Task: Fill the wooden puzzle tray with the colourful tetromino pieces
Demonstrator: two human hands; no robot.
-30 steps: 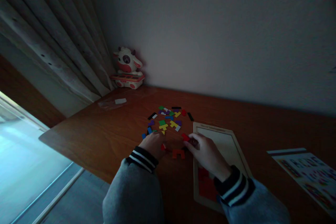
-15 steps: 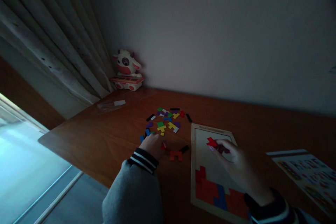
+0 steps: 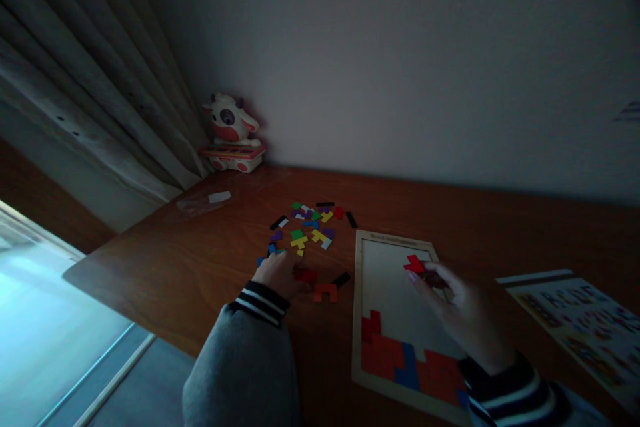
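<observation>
My right hand [image 3: 460,307] is raised over the wooden puzzle tray [image 3: 357,307], pinching a small red puzzle piece [image 3: 414,263] between thumb and fingers. Red, orange and blue pieces, among them a blue piece [image 3: 408,368], lie fitted together along the tray's near end. My left hand [image 3: 278,273] is low over the table, left of the tray, its fingers curled at a second red puzzle piece [image 3: 307,275] and partly hidden. Just right of that hand lie an orange U-shaped piece [image 3: 326,291] and a black bar piece [image 3: 341,279].
Several loose coloured pieces, including a yellow piece [image 3: 320,237], are scattered beyond my left hand. A printed sheet [image 3: 570,320] lies right of the tray. At the back left stand a cow toy with a keyboard [image 3: 233,137] and a clear plastic bag [image 3: 200,204].
The view has shifted slightly. My right hand has moved a little right over the tray and its red piece has turned. More of the red piece at my left fingers shows.
</observation>
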